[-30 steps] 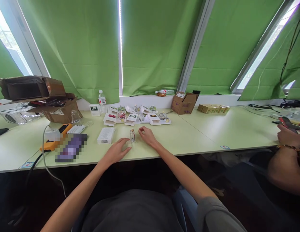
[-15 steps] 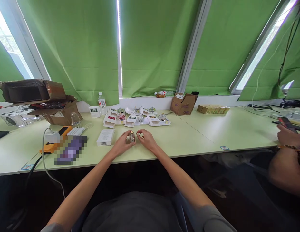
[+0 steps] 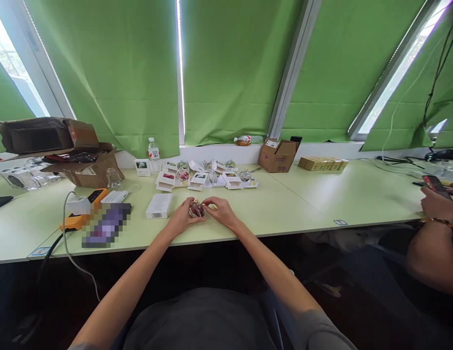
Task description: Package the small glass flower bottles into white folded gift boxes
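My left hand is closed around a small round glass bottle with something red inside, held just above the pale green table. My right hand pinches a tiny gold piece right beside the bottle's top; what it is I cannot make out. A white box with a barcode lies just left of my left hand.
Behind my hands lie several small white boxes and glass bottles. Open cardboard boxes stand at the left, another at the back right. A cable and orange device lie left. Another person's hand with a phone is at the right edge.
My left hand moved from flat on the table to the standing bottle, took hold of it and tilted it. My right hand closed in on the bottle's top.
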`<control>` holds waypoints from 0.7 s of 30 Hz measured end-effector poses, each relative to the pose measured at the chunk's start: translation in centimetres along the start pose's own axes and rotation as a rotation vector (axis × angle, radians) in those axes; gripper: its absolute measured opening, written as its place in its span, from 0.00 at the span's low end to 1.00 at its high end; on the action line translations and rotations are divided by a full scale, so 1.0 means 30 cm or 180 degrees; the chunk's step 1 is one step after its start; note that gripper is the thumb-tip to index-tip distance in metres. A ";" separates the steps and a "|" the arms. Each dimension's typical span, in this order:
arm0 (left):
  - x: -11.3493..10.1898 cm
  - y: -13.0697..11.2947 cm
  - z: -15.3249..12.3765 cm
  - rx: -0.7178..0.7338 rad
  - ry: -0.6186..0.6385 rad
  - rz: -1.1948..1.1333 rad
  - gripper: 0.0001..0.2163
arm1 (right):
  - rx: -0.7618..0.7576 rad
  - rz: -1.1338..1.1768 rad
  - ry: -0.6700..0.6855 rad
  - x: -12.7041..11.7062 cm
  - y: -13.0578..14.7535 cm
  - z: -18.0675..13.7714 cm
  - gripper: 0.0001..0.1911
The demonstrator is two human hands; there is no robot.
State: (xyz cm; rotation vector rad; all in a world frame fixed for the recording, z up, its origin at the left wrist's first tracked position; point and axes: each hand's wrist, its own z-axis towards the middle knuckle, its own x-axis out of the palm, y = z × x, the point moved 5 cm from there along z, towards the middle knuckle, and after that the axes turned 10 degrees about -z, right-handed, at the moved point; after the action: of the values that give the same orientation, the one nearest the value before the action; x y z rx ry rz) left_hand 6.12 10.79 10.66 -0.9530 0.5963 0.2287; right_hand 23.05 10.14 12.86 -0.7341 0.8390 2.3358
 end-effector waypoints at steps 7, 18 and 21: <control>-0.004 0.005 0.005 0.0101 -0.0075 0.0127 0.34 | 0.0103 0.0351 -0.0076 -0.001 -0.002 0.004 0.09; -0.023 -0.008 -0.028 0.0077 -0.0126 -0.0069 0.24 | 0.0146 0.0804 -0.0184 -0.018 0.006 0.000 0.11; -0.029 -0.011 -0.052 0.0074 -0.0084 -0.0066 0.24 | 0.0097 0.0756 -0.0194 -0.025 0.014 -0.002 0.11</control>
State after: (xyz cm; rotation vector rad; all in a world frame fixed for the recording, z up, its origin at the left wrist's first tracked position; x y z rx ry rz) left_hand 4.97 9.38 10.70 -0.9318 0.5634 0.2151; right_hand 23.33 9.59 13.46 -0.5739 0.9785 2.5333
